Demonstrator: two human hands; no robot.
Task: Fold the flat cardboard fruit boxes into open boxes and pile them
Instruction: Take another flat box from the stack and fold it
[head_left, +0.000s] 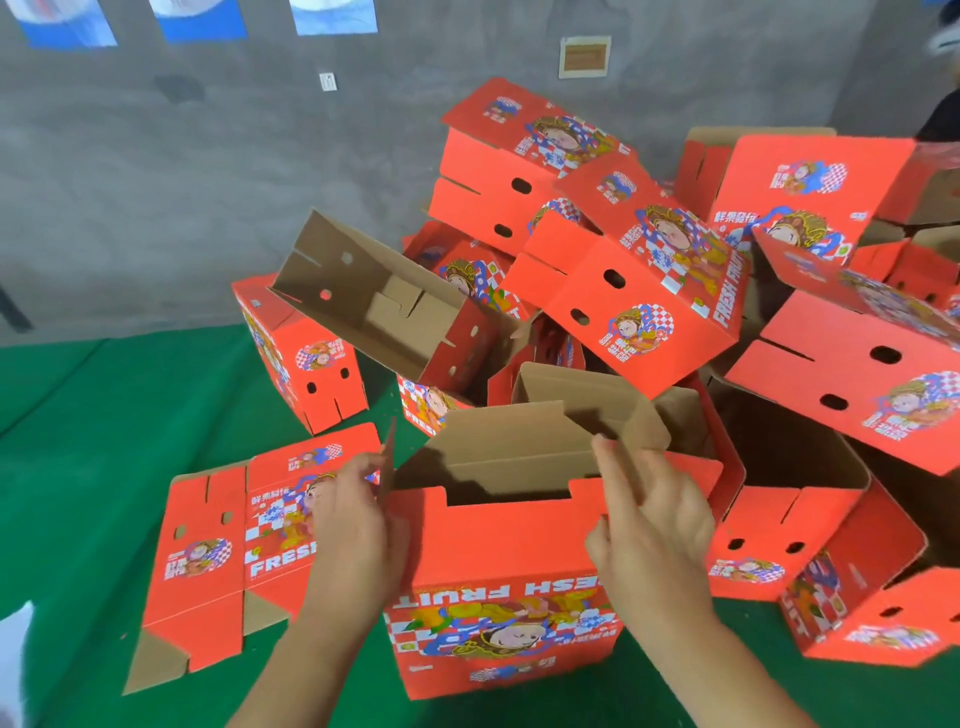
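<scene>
Currently the left hand (348, 525) is gripping the side flap and the right hand (657, 519) is pressing straight fingers (615, 467) on the top flap of the half-formed box (498, 597) at lower centre (green table (93, 426)). Next move probably calls for tucking flaps, then adding it to the pile (649, 270).
</scene>
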